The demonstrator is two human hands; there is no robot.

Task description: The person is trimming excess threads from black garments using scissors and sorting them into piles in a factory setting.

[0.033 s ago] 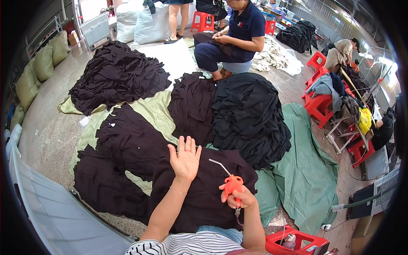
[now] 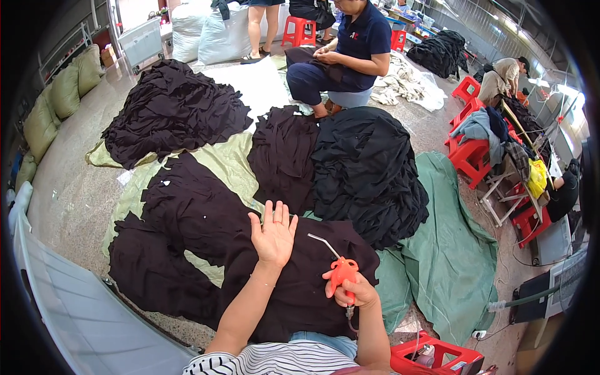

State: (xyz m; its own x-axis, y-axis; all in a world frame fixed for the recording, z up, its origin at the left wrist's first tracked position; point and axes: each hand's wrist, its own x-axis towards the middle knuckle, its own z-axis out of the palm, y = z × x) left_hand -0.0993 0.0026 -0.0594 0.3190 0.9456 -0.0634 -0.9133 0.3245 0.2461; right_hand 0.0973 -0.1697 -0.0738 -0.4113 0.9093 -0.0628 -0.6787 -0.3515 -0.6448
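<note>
A: The right hand (image 2: 351, 290) is gripping the orange air gun (image 2: 342, 274), its thin nozzle pointing up and left over the dark cloth (image 2: 294, 294) lying on the lap.

B: And the left hand (image 2: 274, 232) is spreading wide, fingers up, holding nothing; it should probably be pressing the cloth flat, nozzle kept close

My right hand (image 2: 351, 292) covers the orange air gun's (image 2: 342, 272) grip, so its trigger is hidden from me. My left hand (image 2: 273, 232) hides the dark garment (image 2: 300, 281) beneath its palm. The red stool (image 2: 437, 361) is cut off by the lower edge.
</note>
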